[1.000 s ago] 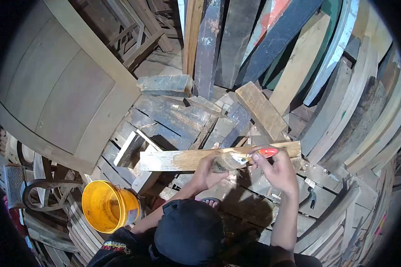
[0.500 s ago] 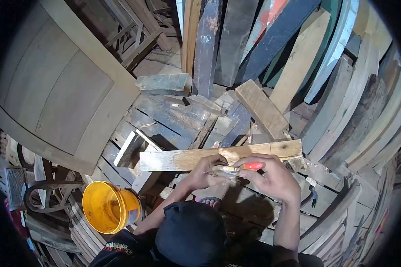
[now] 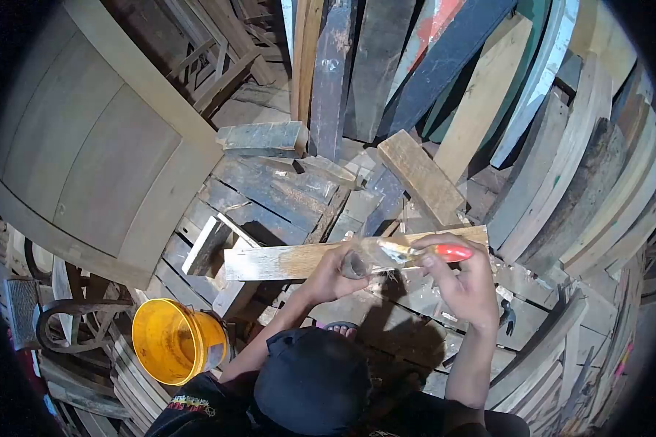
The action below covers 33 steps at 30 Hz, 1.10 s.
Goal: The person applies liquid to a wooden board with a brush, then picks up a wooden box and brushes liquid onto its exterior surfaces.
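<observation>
My right hand (image 3: 459,280) is closed around the handle of a paintbrush (image 3: 452,253), which is red at its end and yellow nearer the metal band. The bristles point left toward my left hand and are blurred. In my left hand (image 3: 333,277), the fingers wrap round a small greyish cup-like thing (image 3: 355,266) whose kind I cannot make out clearly. Both hands are over the near edge of a long wooden plank (image 3: 277,264). The plank's left end looks whitish, and the rest is yellow-brown.
A yellow bucket (image 3: 169,342) stands at lower left, below a panelled wooden door (image 3: 87,138). A hammer (image 3: 508,317) lies to the right. Loose wood blocks (image 3: 423,175) lie beyond the plank, and many boards (image 3: 481,102) lean at the back and right.
My right hand has moved right and slightly up with the paintbrush, drawing it away from my left hand. The cup-like thing in my left hand is now more visible.
</observation>
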{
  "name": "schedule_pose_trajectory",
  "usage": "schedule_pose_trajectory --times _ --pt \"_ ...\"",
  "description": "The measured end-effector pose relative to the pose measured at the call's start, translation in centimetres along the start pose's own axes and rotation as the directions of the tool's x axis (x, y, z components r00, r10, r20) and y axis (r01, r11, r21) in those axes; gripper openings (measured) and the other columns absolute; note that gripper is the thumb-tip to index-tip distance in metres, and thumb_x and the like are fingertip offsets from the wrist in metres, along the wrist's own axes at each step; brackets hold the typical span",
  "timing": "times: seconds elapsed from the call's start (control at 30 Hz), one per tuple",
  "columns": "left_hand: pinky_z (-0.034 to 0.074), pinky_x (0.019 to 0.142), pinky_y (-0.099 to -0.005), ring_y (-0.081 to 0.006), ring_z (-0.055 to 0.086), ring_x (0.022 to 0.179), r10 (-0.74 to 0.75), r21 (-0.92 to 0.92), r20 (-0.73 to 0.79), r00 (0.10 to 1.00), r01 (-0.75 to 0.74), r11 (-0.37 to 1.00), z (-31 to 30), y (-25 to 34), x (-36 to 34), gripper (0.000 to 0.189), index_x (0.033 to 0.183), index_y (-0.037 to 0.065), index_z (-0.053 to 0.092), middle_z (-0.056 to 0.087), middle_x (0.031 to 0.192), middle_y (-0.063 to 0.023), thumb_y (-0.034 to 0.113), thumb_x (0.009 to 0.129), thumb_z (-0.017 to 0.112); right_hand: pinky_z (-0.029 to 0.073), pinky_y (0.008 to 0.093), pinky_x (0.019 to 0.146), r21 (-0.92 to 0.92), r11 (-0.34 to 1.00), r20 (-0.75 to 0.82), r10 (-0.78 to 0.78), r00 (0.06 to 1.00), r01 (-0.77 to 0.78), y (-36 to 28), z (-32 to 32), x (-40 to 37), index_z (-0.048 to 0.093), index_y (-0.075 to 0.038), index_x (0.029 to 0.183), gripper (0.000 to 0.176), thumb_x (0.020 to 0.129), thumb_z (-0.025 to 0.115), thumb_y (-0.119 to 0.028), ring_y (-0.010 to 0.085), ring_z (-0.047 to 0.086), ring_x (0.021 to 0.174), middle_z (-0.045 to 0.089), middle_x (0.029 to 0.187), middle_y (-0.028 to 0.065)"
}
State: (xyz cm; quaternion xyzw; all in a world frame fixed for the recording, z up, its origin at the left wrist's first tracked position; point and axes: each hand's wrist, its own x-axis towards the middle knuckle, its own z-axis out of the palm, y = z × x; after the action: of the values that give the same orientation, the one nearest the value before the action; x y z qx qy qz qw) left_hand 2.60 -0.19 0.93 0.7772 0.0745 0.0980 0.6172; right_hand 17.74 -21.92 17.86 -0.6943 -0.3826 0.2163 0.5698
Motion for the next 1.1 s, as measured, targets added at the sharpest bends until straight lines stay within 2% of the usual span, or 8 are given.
schedule_pose_trajectory --times 0.23,0.27,0.4,0.53,0.67,0.9,1.0,1.1 --pt "0.056 0.091 -0.0301 -0.0115 0.068 0.103 -0.153 -0.151 -0.152 0.976 0.130 0.980 0.9 2.4 0.2 0.051 0.126 -0.005 0.065 0.074 0.116 -0.0094 0.007 0.082 0.089 0.056 0.0280 0.075 0.121 0.992 -0.060 0.037 0.998 -0.029 1.1 1.5 0.1 0.074 0.005 0.117 0.018 0.104 0.067 -0.005 0.0123 0.070 0.080 0.075 0.092 0.0081" --pt "0.056 0.092 -0.0295 -0.0119 0.068 0.103 -0.170 -0.343 -0.208 0.963 0.091 0.935 1.4 3.0 0.4 0.052 0.128 -0.005 0.064 0.075 0.115 -0.0085 0.002 0.082 0.087 0.057 0.0283 0.075 0.083 0.997 -0.055 0.011 0.998 -0.006 1.6 1.6 0.1 0.074 0.005 0.116 0.018 0.104 0.066 -0.005 0.0126 0.070 0.080 0.075 0.091 0.0083" --pt "0.056 0.092 -0.0288 -0.0109 0.067 0.104 -0.115 -0.287 -0.320 0.940 0.020 0.958 1.4 2.4 0.4 0.045 0.122 -0.003 0.065 0.074 0.111 -0.0069 -0.001 0.081 0.084 0.057 0.0299 0.074 0.169 0.985 -0.131 0.049 0.990 -0.026 1.9 1.5 -0.2 0.075 0.003 0.114 0.016 0.103 0.067 -0.006 0.0134 0.071 0.079 0.076 0.090 0.0086" --pt "0.054 0.093 -0.0328 -0.0152 0.065 0.103 0.029 0.020 -0.272 0.962 -0.025 1.000 0.8 2.4 0.1 0.051 0.121 0.000 0.065 0.068 0.112 -0.0069 0.003 0.076 0.089 0.058 0.0338 0.078 -0.019 0.999 0.028 0.028 0.999 -0.027 0.5 0.1 -0.1 0.076 0.002 0.115 0.018 0.099 0.072 -0.007 0.0176 0.075 0.083 0.078 0.092 0.0120" --pt "0.053 0.089 -0.0309 -0.0137 0.064 0.101 -0.013 -0.112 -0.170 0.985 -0.006 0.994 0.6 3.6 -0.4 0.043 0.114 -0.002 0.066 0.068 0.109 -0.0059 0.006 0.078 0.089 0.058 0.0358 0.083 -0.172 0.984 0.158 0.080 0.984 -0.052 -1.5 -0.4 0.2 0.076 0.002 0.115 0.023 0.097 0.076 -0.014 0.0278 0.079 0.092 0.080 0.103 0.0168" --pt "0.054 0.092 -0.0301 -0.0116 0.064 0.104 -0.072 -0.097 0.012 0.997 0.072 0.993 0.3 3.7 -1.7 0.051 0.121 -0.002 0.063 0.069 0.110 -0.0065 0.008 0.079 0.090 0.058 0.0363 0.084 -0.099 0.995 0.270 0.020 0.963 0.007 -1.0 0.1 0.9 0.076 0.003 0.113 0.021 0.098 0.075 -0.013 0.0266 0.078 0.093 0.079 0.107 0.0177" --pt "0.055 0.090 -0.0292 -0.0116 0.067 0.102 0.079 -0.072 -0.121 0.990 -0.088 0.994 0.8 3.8 -1.5 0.046 0.120 -0.004 0.067 0.075 0.108 -0.0072 0.006 0.081 0.088 0.058 0.0359 0.083 -0.077 0.996 0.183 0.068 0.981 -0.055 -0.8 0.7 0.9 0.076 0.003 0.112 0.021 0.099 0.074 -0.013 0.0251 0.077 0.090 0.080 0.105 0.0180" --pt "0.057 0.090 -0.0316 -0.0134 0.069 0.103 -0.055 -0.149 -0.303 0.951 0.010 0.989 1.4 3.5 -0.8 0.049 0.123 -0.005 0.068 0.076 0.109 -0.0090 0.007 0.080 0.088 0.059 0.0359 0.079 -0.137 0.991 0.045 0.001 0.999 0.005 -0.4 2.5 1.0 0.076 0.002 0.113 0.020 0.099 0.072 -0.012 0.0263 0.078 0.087 0.079 0.099 0.0190"
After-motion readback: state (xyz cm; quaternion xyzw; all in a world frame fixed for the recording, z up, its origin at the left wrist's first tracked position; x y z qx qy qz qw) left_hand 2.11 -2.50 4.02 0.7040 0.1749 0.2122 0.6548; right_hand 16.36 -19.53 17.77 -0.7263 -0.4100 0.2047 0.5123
